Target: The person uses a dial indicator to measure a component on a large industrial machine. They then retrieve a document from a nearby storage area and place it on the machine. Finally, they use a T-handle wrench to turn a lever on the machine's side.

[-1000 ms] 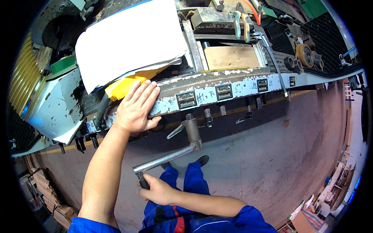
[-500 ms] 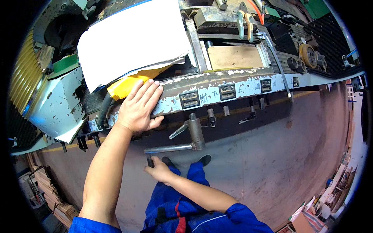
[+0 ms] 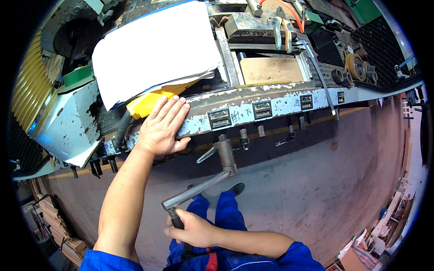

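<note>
My left hand (image 3: 162, 126) lies flat on the machine's chipped light-blue front edge (image 3: 246, 113), fingers stretched out, next to a yellow sheet or bag (image 3: 147, 101) under a stack of white paper (image 3: 156, 49). Below the edge, my right hand (image 3: 192, 228) is wrapped round the black grip of a metal crank handle (image 3: 196, 187). The crank's arm slopes down to the left from its hub (image 3: 226, 153), which sits on a shaft beneath the machine. A short lever (image 3: 207, 155) sticks out from the hub.
Pliers (image 3: 282, 34) and a caliper (image 3: 318, 74) lie on the machine top, right of the papers. Beyond them stand metal rings and a brass-coloured wheel (image 3: 355, 65). Yellow ribbed bellows (image 3: 34, 86) rise at the left. Stacked boards (image 3: 56, 221) lie on the floor, lower left.
The crank arm has swung round, its grip end dropping lower and nearer to me. My right hand has moved down with it. My left hand stays in place.
</note>
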The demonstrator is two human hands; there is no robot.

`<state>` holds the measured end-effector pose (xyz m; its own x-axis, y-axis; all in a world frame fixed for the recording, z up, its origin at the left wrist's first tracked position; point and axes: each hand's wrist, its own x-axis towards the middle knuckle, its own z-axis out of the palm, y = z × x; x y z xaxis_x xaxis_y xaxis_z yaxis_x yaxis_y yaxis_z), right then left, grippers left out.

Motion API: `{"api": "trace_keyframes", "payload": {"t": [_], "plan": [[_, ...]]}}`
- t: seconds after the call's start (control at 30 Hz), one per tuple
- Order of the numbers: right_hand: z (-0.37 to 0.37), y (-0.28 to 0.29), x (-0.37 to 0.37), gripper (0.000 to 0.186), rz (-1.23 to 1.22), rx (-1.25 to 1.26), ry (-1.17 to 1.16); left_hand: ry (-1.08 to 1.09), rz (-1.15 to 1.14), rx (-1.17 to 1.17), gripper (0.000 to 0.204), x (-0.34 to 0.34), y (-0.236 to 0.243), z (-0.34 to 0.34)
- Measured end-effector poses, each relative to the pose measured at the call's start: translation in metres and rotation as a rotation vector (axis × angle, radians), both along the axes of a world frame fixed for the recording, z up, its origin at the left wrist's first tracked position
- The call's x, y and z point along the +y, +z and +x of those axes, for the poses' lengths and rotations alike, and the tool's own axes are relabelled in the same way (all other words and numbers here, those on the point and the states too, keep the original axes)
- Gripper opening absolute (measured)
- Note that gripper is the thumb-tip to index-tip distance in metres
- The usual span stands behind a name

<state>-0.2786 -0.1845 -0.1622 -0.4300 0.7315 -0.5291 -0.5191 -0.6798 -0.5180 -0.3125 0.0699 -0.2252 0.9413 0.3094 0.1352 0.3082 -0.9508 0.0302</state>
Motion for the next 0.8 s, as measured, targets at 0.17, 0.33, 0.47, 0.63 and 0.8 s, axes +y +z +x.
{"api": "trace_keyframes", "payload": {"t": [0.17, 0.33, 0.47, 0.63, 0.8], "plan": [[0.004, -0.001, -0.006, 0.023, 0.024, 0.08, -0.04, -0.009, -0.003, -0.017, 0.083, 0.0, -0.001, 0.001], [-0.011, -0.054, -0.007, 0.033, 0.16, 0.375, -0.089, -0.012, 0.009, -0.022, 0.084, 0.001, -0.001, 0.001], [-0.01, -0.073, -0.003, 0.051, -0.256, 0.694, -0.575, -0.002, -0.004, -0.009, 0.084, 0.0, -0.002, 0.0], [0.005, -0.123, 0.003, 0.058, -0.283, 0.652, -0.681, -0.017, 0.006, -0.004, 0.086, 0.002, -0.002, -0.002], [0.027, -0.142, 0.001, 0.068, -0.271, 0.255, -0.685, 0.003, -0.027, -0.003, 0.088, 0.0, -0.001, -0.001]]}}
